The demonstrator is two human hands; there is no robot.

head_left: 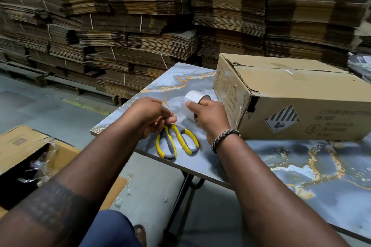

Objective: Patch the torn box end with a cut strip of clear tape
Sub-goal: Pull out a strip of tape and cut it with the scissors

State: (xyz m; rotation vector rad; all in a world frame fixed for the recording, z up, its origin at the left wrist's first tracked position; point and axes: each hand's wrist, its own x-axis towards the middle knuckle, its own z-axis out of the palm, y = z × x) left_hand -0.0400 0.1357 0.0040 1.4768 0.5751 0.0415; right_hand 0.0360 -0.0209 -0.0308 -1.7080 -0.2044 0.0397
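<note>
A long cardboard box (297, 94) lies on the marble-patterned table (301, 166), its near left corner torn open with a dark hole (253, 104). My right hand (208, 114) grips a roll of clear tape (191, 98) just left of the box end. My left hand (150, 116) pinches the free end of the tape, pulled a short way off the roll. Yellow-and-grey scissors (176, 142) lie shut on the table below both hands, handles toward me.
An open cardboard box (30, 152) with crumpled plastic film sits on the floor at lower left. Tall stacks of flattened cartons (140, 26) on pallets fill the background. The table's near edge runs diagonally; its metal leg (180, 196) stands below.
</note>
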